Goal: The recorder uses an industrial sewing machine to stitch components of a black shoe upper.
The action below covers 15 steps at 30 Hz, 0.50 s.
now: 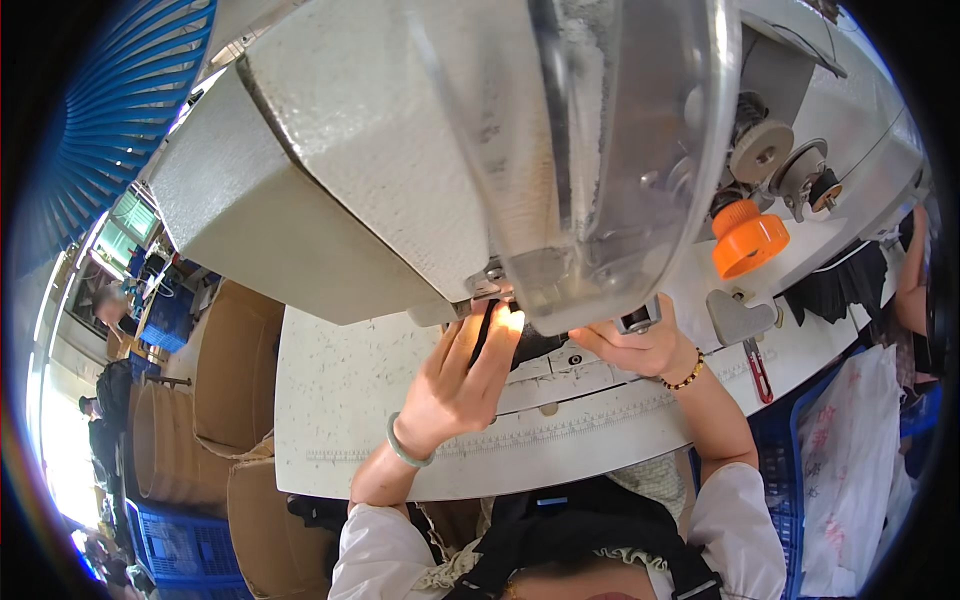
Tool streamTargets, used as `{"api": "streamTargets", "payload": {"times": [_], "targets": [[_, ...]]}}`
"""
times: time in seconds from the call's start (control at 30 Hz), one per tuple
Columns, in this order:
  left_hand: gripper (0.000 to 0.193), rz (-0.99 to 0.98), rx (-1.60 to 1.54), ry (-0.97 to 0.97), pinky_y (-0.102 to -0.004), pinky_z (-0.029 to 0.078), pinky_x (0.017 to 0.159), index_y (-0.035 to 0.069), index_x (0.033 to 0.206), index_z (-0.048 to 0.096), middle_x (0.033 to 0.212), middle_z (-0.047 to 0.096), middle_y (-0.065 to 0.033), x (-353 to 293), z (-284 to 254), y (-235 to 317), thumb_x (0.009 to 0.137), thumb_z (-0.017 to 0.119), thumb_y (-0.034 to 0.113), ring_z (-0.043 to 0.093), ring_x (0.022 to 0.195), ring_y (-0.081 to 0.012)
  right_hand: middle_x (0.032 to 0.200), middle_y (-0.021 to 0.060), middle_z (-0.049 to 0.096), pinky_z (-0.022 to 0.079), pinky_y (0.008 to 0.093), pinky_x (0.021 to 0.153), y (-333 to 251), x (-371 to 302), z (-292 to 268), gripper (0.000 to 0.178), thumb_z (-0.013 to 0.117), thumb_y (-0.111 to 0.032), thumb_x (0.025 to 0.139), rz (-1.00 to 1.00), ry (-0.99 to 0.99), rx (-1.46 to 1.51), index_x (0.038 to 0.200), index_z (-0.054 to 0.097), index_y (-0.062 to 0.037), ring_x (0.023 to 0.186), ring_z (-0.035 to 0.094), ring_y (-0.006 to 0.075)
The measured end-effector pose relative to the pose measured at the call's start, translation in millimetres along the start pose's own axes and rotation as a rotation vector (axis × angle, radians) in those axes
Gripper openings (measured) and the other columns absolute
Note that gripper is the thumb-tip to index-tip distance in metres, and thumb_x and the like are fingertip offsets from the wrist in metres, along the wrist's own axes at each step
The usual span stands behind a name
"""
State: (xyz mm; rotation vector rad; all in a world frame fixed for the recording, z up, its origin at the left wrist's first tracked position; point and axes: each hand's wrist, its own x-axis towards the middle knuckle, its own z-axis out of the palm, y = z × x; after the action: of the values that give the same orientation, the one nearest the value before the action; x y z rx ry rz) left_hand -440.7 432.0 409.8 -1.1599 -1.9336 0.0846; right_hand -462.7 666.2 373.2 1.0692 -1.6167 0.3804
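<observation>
A large white sewing machine stands over the table, and its lamp lights the spot by the presser foot. Under it lies a small piece of black fabric, mostly covered by my hands and the machine. My left hand rests at the presser foot with fingers stretched out and parted, a black strip showing between two of them. To the right, my right hand has its fingers drawn together at the fabric's right end; the machine's head partly hides this hand.
An orange knob juts out at the machine's right. A red-handled tool lies on the white table, near black cloth. Cardboard boxes stand left; a blue crate is below them. White bags are at right.
</observation>
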Motion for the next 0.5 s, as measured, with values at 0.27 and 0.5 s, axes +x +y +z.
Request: {"api": "streamTargets", "payload": {"times": [0.27,0.5], "targets": [[0.03,0.037,-0.008,-0.011,-0.0373,0.054,0.074,-0.009,0.097,0.062,0.104,0.058,-0.0184,-0.6,-0.2,-0.6,0.07,0.062,0.002,0.061,0.094,-0.0342,0.08,-0.0032,0.052,0.038,0.0241,0.043,0.2,1.5,-0.7,0.018,0.076,-0.01,0.064,-0.023,-0.01,-0.046,0.075,0.061,-0.0111,0.059,0.045,0.0149],[0.027,-0.05,-0.068,0.035,-0.036,0.055,0.074,-0.006,0.093,0.064,0.1,0.06,-0.014,-1.4,4.7,-2.3,0.066,0.061,-0.003,0.062,0.093,-0.0313,0.076,-0.0038,0.051,0.036,0.0239,0.042,1.2,-3.1,2.2,0.016,0.076,-0.01,0.065,0.019,-0.021,0.015,0.073,0.062,-0.0113,0.059,0.045,0.0145]]}}
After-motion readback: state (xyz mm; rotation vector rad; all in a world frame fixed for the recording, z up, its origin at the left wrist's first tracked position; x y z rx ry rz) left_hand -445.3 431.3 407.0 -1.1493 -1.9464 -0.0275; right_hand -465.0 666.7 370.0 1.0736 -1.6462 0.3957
